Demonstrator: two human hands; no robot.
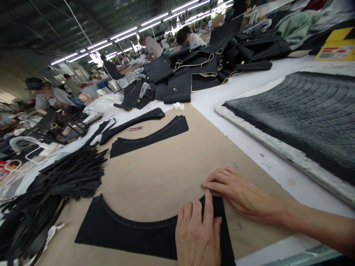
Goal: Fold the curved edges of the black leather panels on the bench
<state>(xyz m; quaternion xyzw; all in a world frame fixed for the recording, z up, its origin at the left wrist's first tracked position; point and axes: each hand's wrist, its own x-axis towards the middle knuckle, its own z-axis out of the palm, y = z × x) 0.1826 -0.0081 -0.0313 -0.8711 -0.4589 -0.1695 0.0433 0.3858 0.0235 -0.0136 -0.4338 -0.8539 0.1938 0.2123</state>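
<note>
Head view. The black piece (133, 234) lay flat on the brown sheet (149, 181) that covered part of the surface (206, 99), near edge of view, its long axis running left to right and dipping slightly rightward. Its hollow, tick-marked edge faced away from the person.

Left hand (198, 232) was the nearer: palm down over the piece's right part, index finger stretched toward the upper right corner. Its grip was unclosed, fingers laid on the material, not around it. Most of the piece's length ran off to the left of it.

Right hand (235, 190) came in from the right, fingertips just beside the left index tip, at that same corner. Could not tell whether its grip was pinching the edge; thumb hidden.

Second black piece (151, 136) lay farther off, well apart from both hands.
</note>
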